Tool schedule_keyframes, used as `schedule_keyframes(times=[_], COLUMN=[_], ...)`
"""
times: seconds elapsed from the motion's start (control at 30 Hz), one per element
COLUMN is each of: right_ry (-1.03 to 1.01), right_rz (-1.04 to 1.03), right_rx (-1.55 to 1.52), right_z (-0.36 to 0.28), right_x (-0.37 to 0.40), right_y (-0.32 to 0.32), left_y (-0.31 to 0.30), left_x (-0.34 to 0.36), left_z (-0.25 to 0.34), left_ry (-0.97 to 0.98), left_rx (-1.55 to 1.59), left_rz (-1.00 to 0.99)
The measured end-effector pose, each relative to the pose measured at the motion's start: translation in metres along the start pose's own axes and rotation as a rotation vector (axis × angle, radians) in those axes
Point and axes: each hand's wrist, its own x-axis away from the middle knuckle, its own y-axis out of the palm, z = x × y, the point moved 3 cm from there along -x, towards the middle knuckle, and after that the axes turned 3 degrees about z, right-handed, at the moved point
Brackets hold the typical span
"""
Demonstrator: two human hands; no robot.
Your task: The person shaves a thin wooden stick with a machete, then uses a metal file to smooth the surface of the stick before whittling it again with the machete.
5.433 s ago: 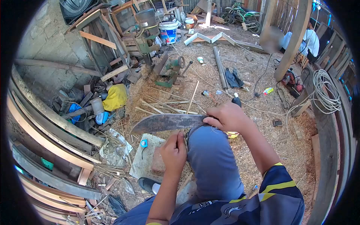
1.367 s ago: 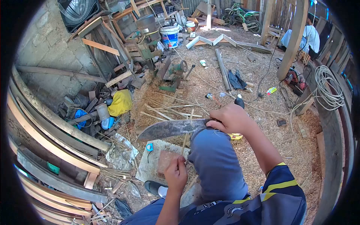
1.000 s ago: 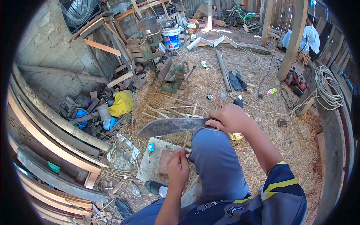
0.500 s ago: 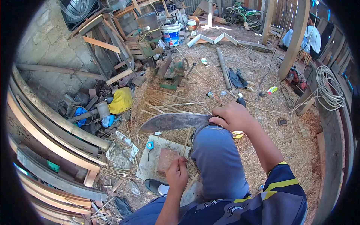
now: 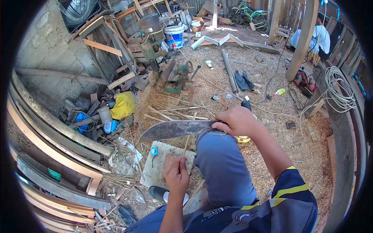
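Observation:
My right hand (image 5: 234, 121) is closed around the dark handle of a machete (image 5: 175, 130), over my raised knee. Its broad, worn blade points left and lies nearly level. Below the blade my left hand (image 5: 176, 173) is closed on a thin wooden stick (image 5: 186, 143). That stick runs upward from the fist and crosses behind the blade, its tip showing just above it. Under my left hand lies a pale flat board (image 5: 149, 171) with a blue tape measure (image 5: 154, 151) on it.
Thin sticks (image 5: 171, 112) lie on the shavings ahead, near a green metal vise-like machine (image 5: 180, 75). Long curved timbers (image 5: 58, 143) line the left side. Coiled cable (image 5: 338, 89) hangs at right. Another person (image 5: 320, 37) crouches at the far right.
My left hand has moved up and slightly left, and the stick's tip now shows above the blade. The machete stays nearly in place, shifted slightly left with the view.

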Motion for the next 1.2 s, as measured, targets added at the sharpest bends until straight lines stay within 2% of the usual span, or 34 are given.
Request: schedule_keyframes(times=[0.17,0.4,0.5,0.63,0.77,1.03,1.2], right_ry=[-0.002,-0.015,-0.009,0.010,-0.008,-0.025,0.022], right_rz=[0.040,-0.001,-0.010,-0.007,0.022,0.008,-0.018], right_rx=[-0.027,-0.001,0.010,0.006,-0.023,0.008,-0.005], right_z=[0.011,-0.002,-0.005,0.000,0.008,-0.003,-0.003], right_x=[0.002,-0.004,-0.004,-0.001,0.002,-0.005,-0.002], right_y=[0.007,0.005,0.002,0.003,0.005,0.005,0.003], left_y=[-0.005,0.018,0.022,0.006,0.003,0.023,0.008], left_x=[0.020,-0.022,-0.023,0.002,0.022,-0.025,0.001], left_z=[-0.013,0.024,0.018,-0.002,-0.012,0.017,-0.005], left_ry=[-0.028,-0.032,-0.066,-0.221,-0.314,-0.236,-0.341], left_rx=[0.002,0.128,0.228,0.336,0.396,0.514,0.523], left_rz=[0.017,-0.010,-0.048,-0.209,-0.194,-0.187,-0.238])
